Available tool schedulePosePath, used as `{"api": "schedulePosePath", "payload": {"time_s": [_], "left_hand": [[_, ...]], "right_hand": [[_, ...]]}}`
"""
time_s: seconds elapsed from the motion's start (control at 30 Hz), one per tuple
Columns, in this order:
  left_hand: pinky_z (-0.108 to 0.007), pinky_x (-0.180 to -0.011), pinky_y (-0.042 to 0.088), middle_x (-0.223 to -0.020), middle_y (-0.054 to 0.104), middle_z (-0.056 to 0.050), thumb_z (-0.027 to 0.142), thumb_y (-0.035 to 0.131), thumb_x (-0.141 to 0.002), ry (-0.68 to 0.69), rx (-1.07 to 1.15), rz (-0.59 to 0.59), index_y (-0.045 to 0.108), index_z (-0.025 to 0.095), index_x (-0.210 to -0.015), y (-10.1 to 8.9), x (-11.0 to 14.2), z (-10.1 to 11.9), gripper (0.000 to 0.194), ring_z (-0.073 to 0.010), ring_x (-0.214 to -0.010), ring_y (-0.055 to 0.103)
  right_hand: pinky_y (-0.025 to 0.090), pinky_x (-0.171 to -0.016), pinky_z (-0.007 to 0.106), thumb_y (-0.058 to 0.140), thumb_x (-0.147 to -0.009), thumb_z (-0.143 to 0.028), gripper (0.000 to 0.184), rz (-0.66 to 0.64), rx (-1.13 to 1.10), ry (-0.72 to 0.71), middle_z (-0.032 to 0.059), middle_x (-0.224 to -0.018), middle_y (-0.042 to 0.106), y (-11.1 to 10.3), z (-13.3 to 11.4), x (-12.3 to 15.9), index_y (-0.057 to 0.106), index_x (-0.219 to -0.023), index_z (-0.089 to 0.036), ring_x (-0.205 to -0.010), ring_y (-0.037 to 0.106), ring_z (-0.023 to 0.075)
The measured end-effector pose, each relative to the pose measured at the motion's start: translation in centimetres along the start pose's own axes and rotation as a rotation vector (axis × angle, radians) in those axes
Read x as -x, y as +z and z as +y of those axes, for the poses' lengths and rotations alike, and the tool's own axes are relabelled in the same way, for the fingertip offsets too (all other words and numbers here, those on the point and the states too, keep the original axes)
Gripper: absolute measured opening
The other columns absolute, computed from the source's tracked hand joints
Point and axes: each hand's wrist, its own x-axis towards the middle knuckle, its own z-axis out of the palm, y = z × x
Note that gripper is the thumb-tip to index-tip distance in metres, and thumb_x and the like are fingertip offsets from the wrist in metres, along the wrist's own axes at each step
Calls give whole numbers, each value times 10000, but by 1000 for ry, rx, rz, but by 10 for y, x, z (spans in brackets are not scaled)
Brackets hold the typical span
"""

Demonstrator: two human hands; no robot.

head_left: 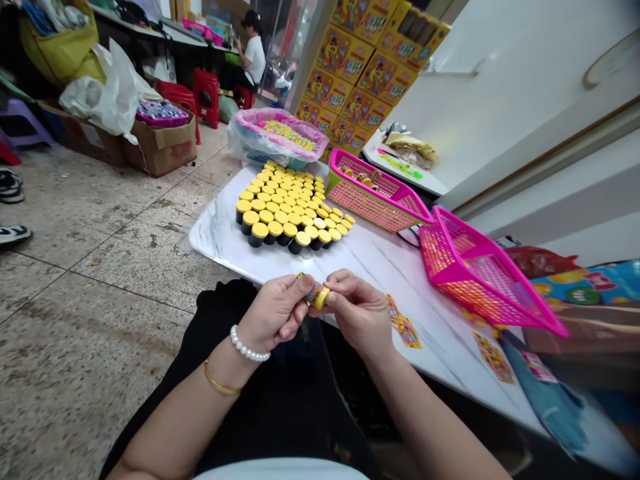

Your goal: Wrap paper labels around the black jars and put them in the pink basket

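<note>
Between my two hands, over the near edge of the marbled white table [220, 233], is a small container with a yellow lid [321, 297] and a colourful printed wrap. My left hand [280, 310], with a pearl bracelet on its wrist, is closed round the wrapped body. The fingers of my right hand [363, 310] pinch the container at its lid end. Beyond my hands stand rows of black containers with yellow lids [283, 207], packed close together. Right of my right hand lie printed sheets [404, 323] on the table.
Two pink baskets [380, 203] [480, 267] stand along the right side. A plastic-lined basket of colourful pellets [285, 133] is at the far end, before stacked yellow boxes [360, 80]. Cardboard boxes [160, 143] and red stools [206, 97] sit on the floor; a person [253, 60] sits behind.
</note>
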Motion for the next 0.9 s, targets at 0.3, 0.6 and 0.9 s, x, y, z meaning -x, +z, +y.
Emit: {"api": "schedulePosePath", "payload": {"time_s": [0.3,0.6,0.9], "left_hand": [[-138,-235,185,-435,536,51,653,758,-682,-26,102,-122,567,139,-696,0,-3,-3,548,-16,-229,292],[-122,-251,172,-409,500,79,632,766,-697,-17,105,4,566,156,-772,4,-3,-8,522,-12,-235,277],[-140,-232,153,-419,497,79,618,819,-621,-86,138,-73,526,150,-649,9,-3,-9,553,-1,-224,267]], "right_hand": [[647,-613,262,852,-742,-259,142,-65,148,-108,17,-910,611,-4,-8,-1,805,-870,-296,-749,665,125],[618,-605,285,805,-796,-240,195,-182,368,-84,8,-882,619,-10,-17,-4,783,-984,-287,-690,670,128],[577,-520,249,774,-814,-195,91,17,394,-261,1,-808,605,-5,-9,6,775,-881,-255,-608,660,117]]}}
